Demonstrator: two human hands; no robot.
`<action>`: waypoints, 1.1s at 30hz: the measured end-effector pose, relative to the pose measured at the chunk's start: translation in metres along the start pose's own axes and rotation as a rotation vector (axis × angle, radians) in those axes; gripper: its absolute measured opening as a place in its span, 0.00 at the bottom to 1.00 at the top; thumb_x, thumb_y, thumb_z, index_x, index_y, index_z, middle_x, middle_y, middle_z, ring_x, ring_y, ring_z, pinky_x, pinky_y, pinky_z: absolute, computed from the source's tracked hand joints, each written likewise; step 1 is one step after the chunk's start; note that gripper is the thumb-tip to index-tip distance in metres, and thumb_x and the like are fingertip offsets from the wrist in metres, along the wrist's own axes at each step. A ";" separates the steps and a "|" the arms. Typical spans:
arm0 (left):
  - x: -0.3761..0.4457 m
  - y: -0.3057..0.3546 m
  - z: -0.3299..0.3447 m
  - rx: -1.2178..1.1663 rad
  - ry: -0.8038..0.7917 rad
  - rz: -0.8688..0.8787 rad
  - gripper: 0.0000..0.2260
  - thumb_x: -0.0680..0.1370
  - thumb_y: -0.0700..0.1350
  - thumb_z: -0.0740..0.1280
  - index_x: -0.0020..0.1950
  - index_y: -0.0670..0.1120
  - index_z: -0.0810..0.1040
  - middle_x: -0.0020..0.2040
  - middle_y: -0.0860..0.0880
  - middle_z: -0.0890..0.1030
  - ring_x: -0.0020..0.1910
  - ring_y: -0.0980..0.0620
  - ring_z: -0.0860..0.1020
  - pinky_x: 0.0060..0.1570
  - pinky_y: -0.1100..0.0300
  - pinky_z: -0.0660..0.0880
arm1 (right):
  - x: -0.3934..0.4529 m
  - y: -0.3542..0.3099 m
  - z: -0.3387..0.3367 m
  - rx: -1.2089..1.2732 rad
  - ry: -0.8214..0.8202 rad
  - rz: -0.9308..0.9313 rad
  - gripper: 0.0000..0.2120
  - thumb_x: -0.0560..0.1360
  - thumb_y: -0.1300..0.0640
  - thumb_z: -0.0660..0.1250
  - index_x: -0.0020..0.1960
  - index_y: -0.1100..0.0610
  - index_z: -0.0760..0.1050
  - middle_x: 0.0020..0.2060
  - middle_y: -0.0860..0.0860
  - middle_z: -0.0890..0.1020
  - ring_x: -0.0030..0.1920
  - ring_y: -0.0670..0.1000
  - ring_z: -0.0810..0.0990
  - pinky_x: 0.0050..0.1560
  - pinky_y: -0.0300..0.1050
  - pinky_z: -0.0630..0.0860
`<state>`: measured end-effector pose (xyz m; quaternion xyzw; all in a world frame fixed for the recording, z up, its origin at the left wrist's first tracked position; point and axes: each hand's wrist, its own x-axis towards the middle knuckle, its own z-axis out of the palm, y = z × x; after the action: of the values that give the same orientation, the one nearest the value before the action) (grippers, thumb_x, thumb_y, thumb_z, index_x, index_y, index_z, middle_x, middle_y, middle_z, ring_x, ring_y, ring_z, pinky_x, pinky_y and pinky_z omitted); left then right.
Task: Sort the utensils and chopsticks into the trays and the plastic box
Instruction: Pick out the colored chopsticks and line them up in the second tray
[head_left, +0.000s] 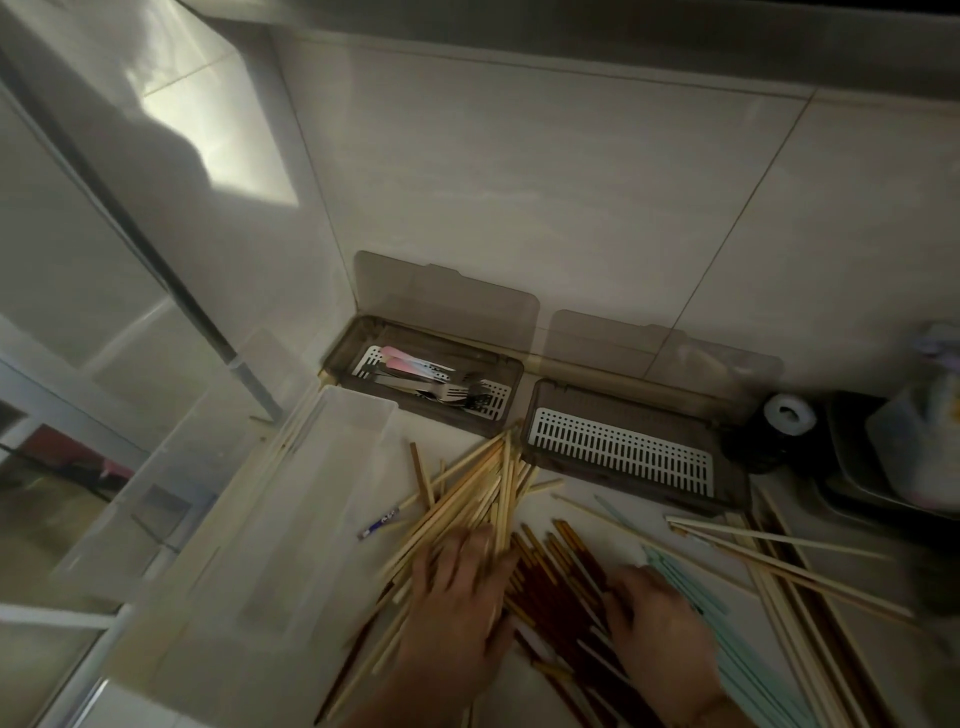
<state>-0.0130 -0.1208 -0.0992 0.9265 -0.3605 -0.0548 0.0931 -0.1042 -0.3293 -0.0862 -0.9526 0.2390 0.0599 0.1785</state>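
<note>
counter (597, 499): pale surface under both hands, strewn with chopsticks.
plastic box (291, 519): clear and long, lying to the left of the left hand; a few pale sticks lie along its far left wall.
left tray (423, 384): smoky brown, lid propped against the wall tiles, well beyond the left hand; forks and pastel-handled utensils (421, 376) lie inside on a white slotted insert.
right tray (636, 449): same kind, lid open, beyond and between the hands; only its white slotted insert shows.
pale chopsticks (478, 488): a fanned bundle running from under the left hand up toward the corner of the right tray.
dark chopsticks (556, 577): reddish-brown pile between the two hands.
green chopsticks (691, 592): light green sticks running under and to the right of the right hand.
left hand (457, 587): fingers spread flat, pressing down on the pale chopsticks.
right hand (657, 613): fingers laid forward over the dark and green chopsticks; blurred, so whether it pinches any i cannot tell.
blue pen (379, 522): small, just left of the left hand, beside the plastic box.
</note>
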 end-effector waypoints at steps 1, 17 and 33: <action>0.000 -0.004 0.003 0.002 0.008 0.003 0.26 0.73 0.61 0.62 0.69 0.55 0.69 0.72 0.48 0.65 0.70 0.43 0.66 0.67 0.39 0.59 | 0.002 0.004 0.000 -0.012 0.000 0.020 0.09 0.76 0.44 0.60 0.54 0.44 0.73 0.51 0.43 0.77 0.50 0.48 0.79 0.45 0.44 0.75; 0.013 -0.016 -0.002 -0.041 0.036 0.005 0.26 0.74 0.61 0.61 0.71 0.57 0.68 0.75 0.49 0.63 0.73 0.45 0.62 0.67 0.38 0.58 | 0.015 -0.009 -0.016 0.020 -0.150 0.109 0.02 0.75 0.47 0.61 0.45 0.44 0.71 0.51 0.43 0.73 0.56 0.48 0.75 0.55 0.42 0.74; 0.085 -0.005 -0.006 0.029 -0.147 0.012 0.25 0.79 0.59 0.47 0.76 0.58 0.56 0.78 0.54 0.48 0.77 0.46 0.46 0.73 0.40 0.40 | 0.144 0.003 -0.120 0.229 0.095 -0.186 0.14 0.77 0.67 0.61 0.54 0.52 0.78 0.50 0.49 0.81 0.50 0.46 0.78 0.53 0.37 0.71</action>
<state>0.0536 -0.1744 -0.0974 0.9190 -0.3727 -0.1167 0.0533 0.0246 -0.4391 -0.0043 -0.9458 0.1634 -0.0298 0.2792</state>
